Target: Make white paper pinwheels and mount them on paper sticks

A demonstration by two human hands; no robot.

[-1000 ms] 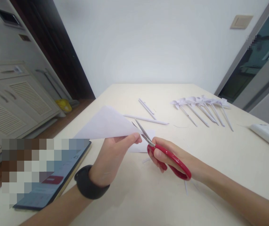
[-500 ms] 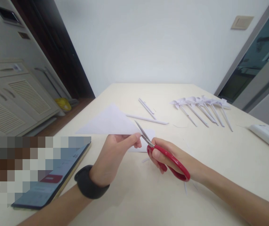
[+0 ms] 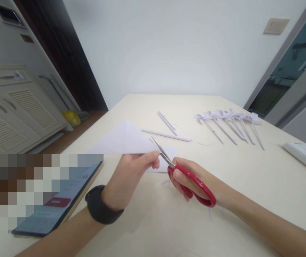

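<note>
My left hand (image 3: 127, 176), with a black watch on its wrist, pinches the near corner of a folded white paper triangle (image 3: 122, 139) and holds it above the table. My right hand (image 3: 192, 178) grips red-handled scissors (image 3: 187, 178). Their slightly parted blades (image 3: 159, 150) point up and left and touch the paper's right edge close to my left fingertips. A small white paper piece (image 3: 169, 159) lies on the table under the blades.
The cream table (image 3: 249, 185) carries rolled paper sticks (image 3: 166, 135), a row of white paper pinwheels (image 3: 230, 121) at the back right, a white object (image 3: 305, 157) at the right edge and a tablet (image 3: 59, 200) at the left. Cabinets stand to the left.
The paper triangle has tilted down flatter and turned a little. The scissors have kept their place at its right edge, the blades shifting slightly.
</note>
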